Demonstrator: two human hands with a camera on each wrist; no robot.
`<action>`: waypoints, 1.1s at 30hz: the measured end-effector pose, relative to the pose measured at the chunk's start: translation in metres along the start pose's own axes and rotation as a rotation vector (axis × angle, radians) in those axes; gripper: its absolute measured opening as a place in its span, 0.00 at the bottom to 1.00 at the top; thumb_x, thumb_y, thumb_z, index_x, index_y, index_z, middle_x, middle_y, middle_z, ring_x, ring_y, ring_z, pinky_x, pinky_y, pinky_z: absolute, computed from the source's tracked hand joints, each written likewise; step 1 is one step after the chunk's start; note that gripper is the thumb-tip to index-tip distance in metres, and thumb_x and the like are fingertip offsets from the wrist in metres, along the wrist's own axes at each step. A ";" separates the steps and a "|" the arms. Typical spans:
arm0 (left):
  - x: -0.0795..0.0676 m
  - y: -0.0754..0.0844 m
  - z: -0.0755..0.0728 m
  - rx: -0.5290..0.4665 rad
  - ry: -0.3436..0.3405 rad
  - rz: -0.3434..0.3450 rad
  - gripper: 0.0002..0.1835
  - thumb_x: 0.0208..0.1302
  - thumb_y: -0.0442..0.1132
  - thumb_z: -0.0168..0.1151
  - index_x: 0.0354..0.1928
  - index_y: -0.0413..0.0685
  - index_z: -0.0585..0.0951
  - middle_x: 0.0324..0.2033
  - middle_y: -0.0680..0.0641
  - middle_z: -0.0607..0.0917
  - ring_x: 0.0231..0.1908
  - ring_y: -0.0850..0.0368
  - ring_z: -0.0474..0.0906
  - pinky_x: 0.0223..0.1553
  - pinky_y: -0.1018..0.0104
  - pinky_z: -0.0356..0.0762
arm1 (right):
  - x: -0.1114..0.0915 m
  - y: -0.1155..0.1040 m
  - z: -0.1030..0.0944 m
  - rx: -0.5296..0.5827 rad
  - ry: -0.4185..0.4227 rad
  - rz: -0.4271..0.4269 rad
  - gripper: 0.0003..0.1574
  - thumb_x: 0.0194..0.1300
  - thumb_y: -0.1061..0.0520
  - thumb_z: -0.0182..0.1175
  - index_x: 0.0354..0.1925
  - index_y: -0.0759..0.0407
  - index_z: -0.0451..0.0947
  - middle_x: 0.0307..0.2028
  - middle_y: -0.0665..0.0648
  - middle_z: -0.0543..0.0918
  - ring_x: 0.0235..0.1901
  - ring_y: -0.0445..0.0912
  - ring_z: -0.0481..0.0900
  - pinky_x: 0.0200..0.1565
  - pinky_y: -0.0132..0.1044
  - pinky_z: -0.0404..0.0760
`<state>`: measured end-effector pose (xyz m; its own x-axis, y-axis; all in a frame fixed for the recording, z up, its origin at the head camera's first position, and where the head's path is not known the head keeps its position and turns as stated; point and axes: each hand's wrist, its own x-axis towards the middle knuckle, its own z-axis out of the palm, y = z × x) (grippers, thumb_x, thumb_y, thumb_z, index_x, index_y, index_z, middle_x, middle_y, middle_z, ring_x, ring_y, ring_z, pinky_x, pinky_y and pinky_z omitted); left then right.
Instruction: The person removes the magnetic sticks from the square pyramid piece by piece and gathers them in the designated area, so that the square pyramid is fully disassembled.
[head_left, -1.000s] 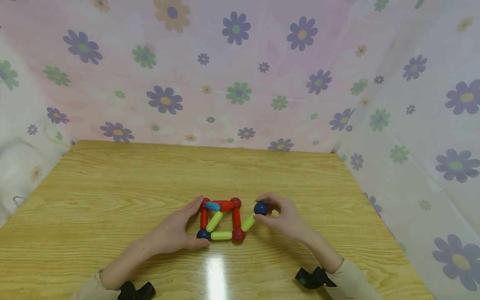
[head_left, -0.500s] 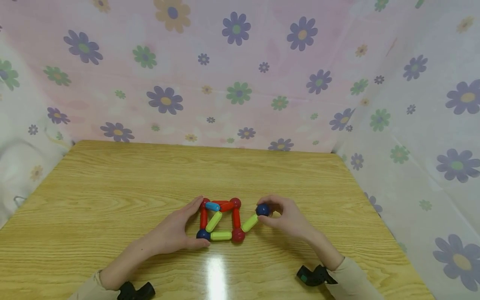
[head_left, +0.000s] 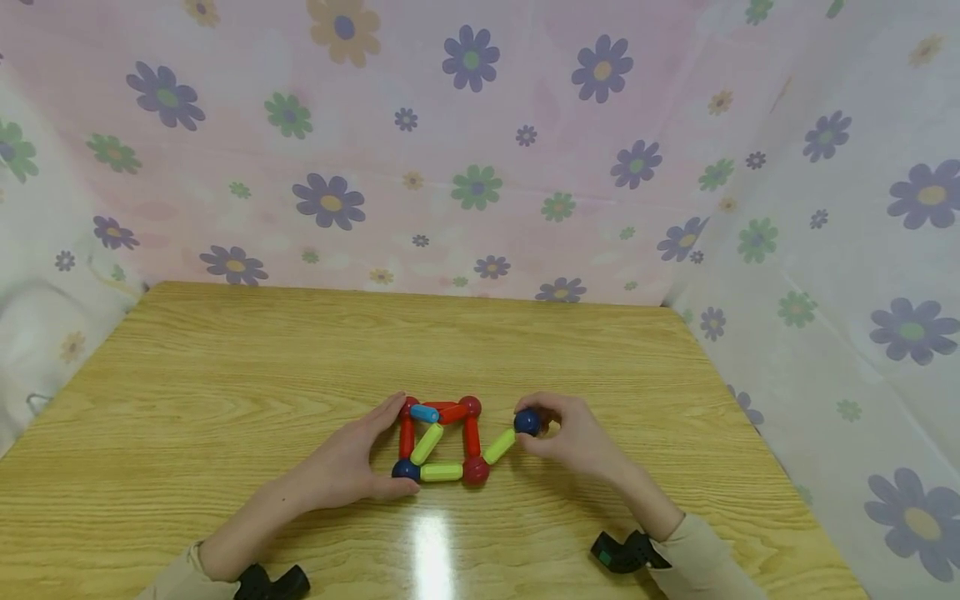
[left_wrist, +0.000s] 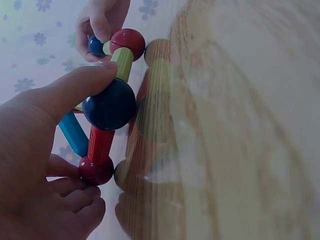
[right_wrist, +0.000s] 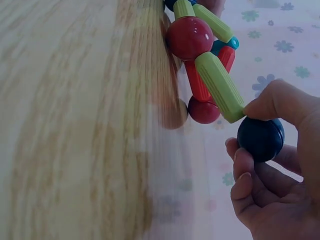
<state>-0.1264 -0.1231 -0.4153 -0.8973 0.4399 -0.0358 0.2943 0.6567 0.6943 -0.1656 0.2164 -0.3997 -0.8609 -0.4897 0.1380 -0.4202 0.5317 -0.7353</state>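
A square frame of magnetic building sticks and balls lies on the wooden table, with red sticks (head_left: 472,437) and a yellow-green front stick (head_left: 441,472). My left hand (head_left: 341,462) holds its left side, thumb by the dark blue corner ball (left_wrist: 110,104) and fingers at the red ball (left_wrist: 96,170). A blue stick (head_left: 424,413) and another yellow-green stick (head_left: 428,443) lean up over the frame. From the front right red ball (head_left: 476,471) a yellow-green stick (right_wrist: 220,87) slants up to a second dark blue ball (right_wrist: 260,139), which my right hand (head_left: 573,437) pinches.
The wooden table (head_left: 300,350) stretches behind and beside the hands. A flowered cloth (head_left: 480,125) hangs along its back and sides. Black wrist mounts (head_left: 630,552) sit at both sleeves, low over the front of the table.
My right hand has shifted slightly to the right and toward me with the blue ball, and the slanting yellow-green stick has followed. My left hand and the frame stay nearly still.
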 end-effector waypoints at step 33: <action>0.001 0.001 0.001 -0.020 -0.009 -0.007 0.62 0.49 0.64 0.75 0.79 0.46 0.53 0.78 0.46 0.56 0.75 0.40 0.56 0.69 0.38 0.61 | 0.060 0.026 -0.004 0.030 0.171 0.107 0.26 0.64 0.53 0.70 0.58 0.59 0.78 0.49 0.59 0.85 0.45 0.50 0.83 0.50 0.45 0.81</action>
<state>-0.1264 -0.1215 -0.4147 -0.8964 0.4407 -0.0472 0.2813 0.6479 0.7079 -0.2295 0.2038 -0.4077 -0.9373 -0.3060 0.1666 -0.3173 0.5523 -0.7709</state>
